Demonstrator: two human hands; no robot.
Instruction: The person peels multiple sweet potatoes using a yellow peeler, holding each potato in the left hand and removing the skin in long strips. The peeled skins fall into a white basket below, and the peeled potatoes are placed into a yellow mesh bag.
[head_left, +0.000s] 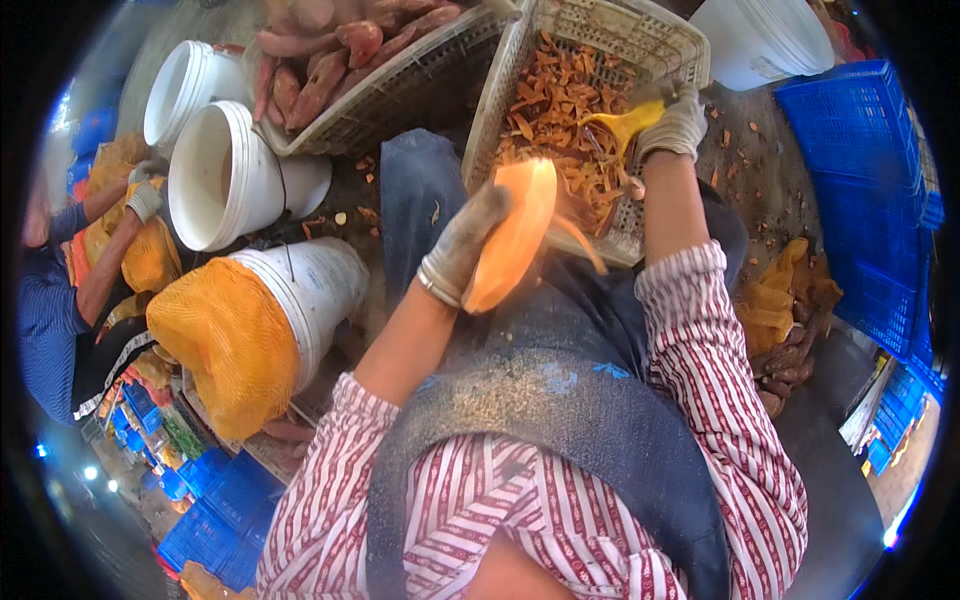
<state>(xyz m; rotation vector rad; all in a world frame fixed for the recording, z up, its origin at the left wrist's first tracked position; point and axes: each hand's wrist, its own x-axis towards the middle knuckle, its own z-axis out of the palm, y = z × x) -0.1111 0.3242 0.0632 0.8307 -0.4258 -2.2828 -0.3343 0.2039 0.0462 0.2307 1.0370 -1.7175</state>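
My left hand (469, 244), in a soiled knit glove, grips a peeled orange sweet potato (517, 232) above my lap. A thin strip of peel hangs at the sweet potato's right side. To its upper right, my gloved right hand (675, 124) is closed on a yellow peeler (626, 126). Beneath both hands stands a pale plastic crate (480, 127) holding many orange and reddish peelings (555, 97). The fingers of my right hand are partly blurred.
A crate (390, 82) of unpeeled sweet potatoes (322, 82) stands upper left. White buckets (202, 176) and an orange mesh bag (229, 341) lie left, near another person's gloved hands (146, 199). Blue crates (862, 165) stand right, beside another mesh bag (769, 307) and dark roots (791, 360).
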